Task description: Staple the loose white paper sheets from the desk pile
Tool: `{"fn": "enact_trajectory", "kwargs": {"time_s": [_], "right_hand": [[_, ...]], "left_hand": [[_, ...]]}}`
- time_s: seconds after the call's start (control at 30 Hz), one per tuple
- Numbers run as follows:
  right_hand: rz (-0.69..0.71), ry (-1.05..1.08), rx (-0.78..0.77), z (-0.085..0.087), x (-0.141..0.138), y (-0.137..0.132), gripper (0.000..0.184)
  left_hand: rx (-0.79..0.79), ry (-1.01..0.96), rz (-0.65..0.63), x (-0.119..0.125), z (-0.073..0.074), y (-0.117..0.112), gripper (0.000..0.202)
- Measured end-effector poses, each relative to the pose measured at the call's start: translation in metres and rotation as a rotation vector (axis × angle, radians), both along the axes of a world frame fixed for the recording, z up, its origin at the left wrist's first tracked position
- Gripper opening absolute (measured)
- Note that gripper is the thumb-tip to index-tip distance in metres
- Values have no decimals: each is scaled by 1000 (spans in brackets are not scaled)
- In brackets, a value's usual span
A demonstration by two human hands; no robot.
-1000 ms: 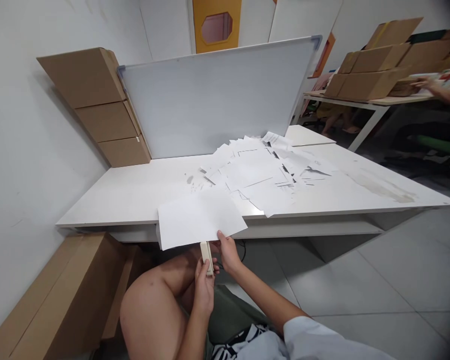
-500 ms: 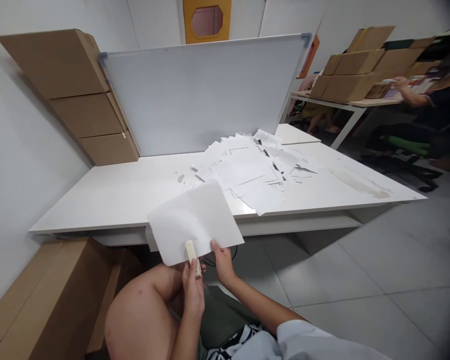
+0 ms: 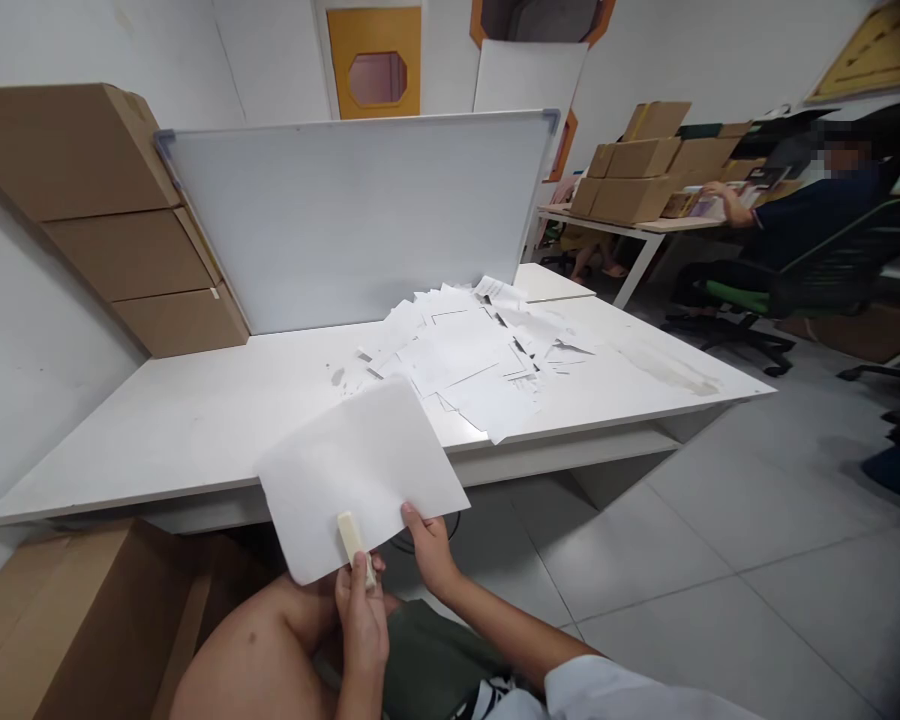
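In the head view, holds a cream stapler in the left hand, clasped by its lower end between thumb and fingers. Reaches its upper end past the fingertips, over the near edge of a white sheet. Pinches that edge farther right with the right hand, thumb uppermost, near the desk.

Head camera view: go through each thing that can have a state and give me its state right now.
Sheet: held up, slightly curved
Cream tool: in hand, its upper end over the sheet's near edge
Left hand: closed on the cream tool
Right hand: pinching the sheet's edge
Papers: heaped untidily
Whiteboard: upright, blank
Left boxes: stacked three high
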State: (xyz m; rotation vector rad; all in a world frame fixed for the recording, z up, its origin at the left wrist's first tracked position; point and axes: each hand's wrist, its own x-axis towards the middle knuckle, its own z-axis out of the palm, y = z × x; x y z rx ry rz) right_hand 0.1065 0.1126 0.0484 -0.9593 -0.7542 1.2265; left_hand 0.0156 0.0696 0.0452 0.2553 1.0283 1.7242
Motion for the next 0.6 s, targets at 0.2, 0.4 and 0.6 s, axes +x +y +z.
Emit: {"fn": "enact_trajectory", "kwargs": {"time_s": [0.2,0.4,0.6], "right_hand": [[-200,-129,31,9,40,43,50],[-496,-472,-36,39,154,133,57],[-562,-921,-114,62,246,216,79]], "left_hand": [[-34,7,-45,0,-5,-2,45],[-88,-37,-50,-8,-9,4,50],[-191,-63,-21,-17,-40,17,54]]}}
